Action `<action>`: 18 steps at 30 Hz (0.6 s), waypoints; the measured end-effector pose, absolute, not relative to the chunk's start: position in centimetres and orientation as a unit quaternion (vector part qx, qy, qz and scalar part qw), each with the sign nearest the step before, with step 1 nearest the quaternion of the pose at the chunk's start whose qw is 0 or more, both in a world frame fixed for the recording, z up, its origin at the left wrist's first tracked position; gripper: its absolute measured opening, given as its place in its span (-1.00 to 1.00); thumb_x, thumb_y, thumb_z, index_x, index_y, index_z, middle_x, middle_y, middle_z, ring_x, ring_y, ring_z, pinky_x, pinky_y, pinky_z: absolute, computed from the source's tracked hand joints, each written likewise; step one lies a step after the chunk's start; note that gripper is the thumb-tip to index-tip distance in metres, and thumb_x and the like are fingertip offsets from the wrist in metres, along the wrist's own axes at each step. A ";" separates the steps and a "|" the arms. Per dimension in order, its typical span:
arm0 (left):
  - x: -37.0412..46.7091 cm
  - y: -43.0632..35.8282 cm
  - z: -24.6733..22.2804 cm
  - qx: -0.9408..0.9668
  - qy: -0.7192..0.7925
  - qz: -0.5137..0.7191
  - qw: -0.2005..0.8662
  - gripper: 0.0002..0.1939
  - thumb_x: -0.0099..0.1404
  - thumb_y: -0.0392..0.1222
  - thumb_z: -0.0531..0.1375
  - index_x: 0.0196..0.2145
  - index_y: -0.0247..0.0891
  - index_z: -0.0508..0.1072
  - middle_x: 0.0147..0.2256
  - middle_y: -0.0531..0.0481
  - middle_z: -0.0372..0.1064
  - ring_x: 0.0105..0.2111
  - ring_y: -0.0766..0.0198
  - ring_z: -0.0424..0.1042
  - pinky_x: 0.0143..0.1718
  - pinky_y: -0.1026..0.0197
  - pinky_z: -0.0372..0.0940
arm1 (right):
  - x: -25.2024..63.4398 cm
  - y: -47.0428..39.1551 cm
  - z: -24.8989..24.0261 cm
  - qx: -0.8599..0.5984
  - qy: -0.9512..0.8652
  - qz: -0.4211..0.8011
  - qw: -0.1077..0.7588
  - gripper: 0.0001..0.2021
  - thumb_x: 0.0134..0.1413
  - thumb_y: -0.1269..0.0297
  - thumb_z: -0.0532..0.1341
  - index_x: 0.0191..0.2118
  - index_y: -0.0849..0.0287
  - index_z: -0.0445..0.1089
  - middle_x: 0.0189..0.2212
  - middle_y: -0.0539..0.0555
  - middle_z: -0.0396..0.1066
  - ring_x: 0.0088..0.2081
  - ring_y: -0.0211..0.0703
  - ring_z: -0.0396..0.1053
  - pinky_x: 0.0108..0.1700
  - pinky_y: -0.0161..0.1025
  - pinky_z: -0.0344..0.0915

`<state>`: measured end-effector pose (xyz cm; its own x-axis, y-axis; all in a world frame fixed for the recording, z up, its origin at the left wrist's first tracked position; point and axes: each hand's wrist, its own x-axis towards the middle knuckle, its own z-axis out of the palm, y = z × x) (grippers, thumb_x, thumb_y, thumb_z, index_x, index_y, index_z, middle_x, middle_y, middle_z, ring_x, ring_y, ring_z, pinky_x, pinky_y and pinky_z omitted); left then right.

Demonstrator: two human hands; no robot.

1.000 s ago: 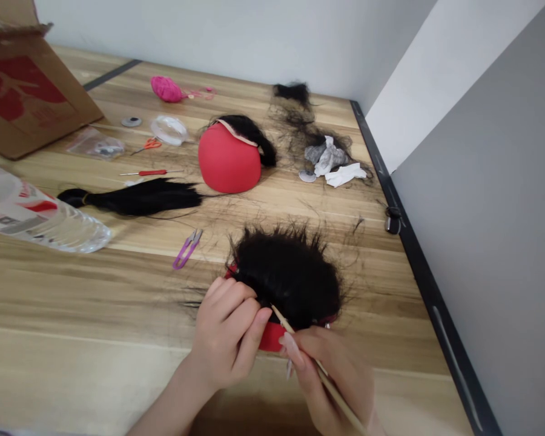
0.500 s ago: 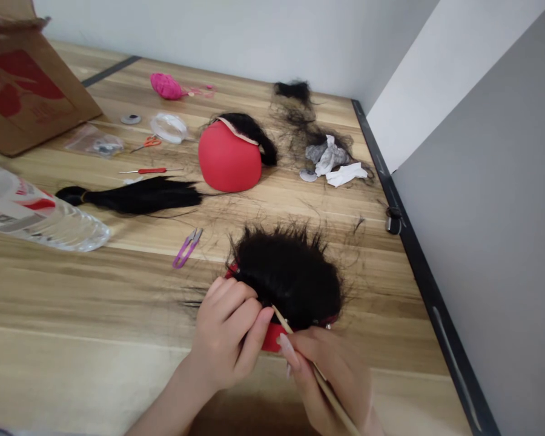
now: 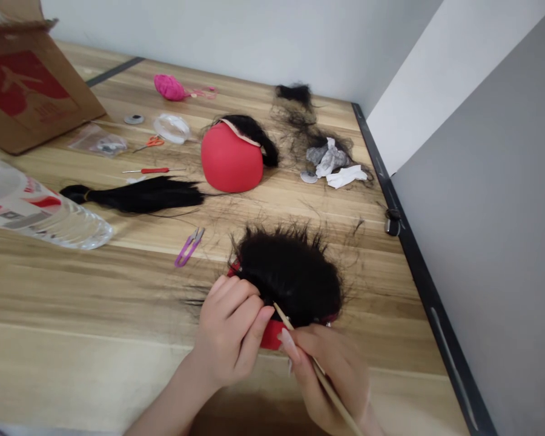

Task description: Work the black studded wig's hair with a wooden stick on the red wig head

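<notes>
A black hairpiece (image 3: pixel 290 272) lies on a red form (image 3: pixel 272 336), with small pins along its front edge. My left hand (image 3: pixel 232 327) is closed at the hairpiece's front left edge, thumb and forefinger pinched together. Thin black hair strands (image 3: pixel 195 301) stick out from behind it to the left, so it seems to grip a lock of hair. In my right hand (image 3: pixel 331 369) is a slender wooden-handled tool (image 3: pixel 280 315), held like a pen. Its tip points into the hair close to my left thumb. The very tip is too small to make out.
Purple thread snips (image 3: pixel 189 247), a black hair bundle (image 3: pixel 145 195) and a water bottle (image 3: pixel 45 203) lie to the left. Behind stand a red head form (image 3: pixel 231 158) and a cardboard box (image 3: pixel 36 91). Crumpled white tissue (image 3: pixel 333 160) and loose hair lie back right.
The view has shifted very slightly. Both hands stay at the same spot on the hairpiece, and the wooden-handled tool's tip has hardly moved.
</notes>
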<state>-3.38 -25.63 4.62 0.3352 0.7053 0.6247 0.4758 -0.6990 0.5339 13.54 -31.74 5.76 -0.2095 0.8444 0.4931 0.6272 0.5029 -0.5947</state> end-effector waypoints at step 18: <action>-3.4 -25.6 4.8 0.812 0.364 0.440 0.121 -0.78 0.33 -0.43 0.06 -0.48 -0.27 0.29 -0.46 -0.02 0.28 -0.46 0.26 0.19 -0.41 0.13 0.07 | 13.8 -32.1 5.7 -0.484 -0.763 0.173 0.391 -0.89 0.30 0.47 0.13 -0.15 0.15 0.37 -0.41 0.02 0.51 -0.43 -0.25 0.44 -0.35 -0.32 0.37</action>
<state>-3.37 -25.63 4.82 0.3479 0.6978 0.6262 0.4848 -0.7056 0.5169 13.82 -32.06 5.67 -0.2257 0.8741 0.4301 0.6034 0.4720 -0.6427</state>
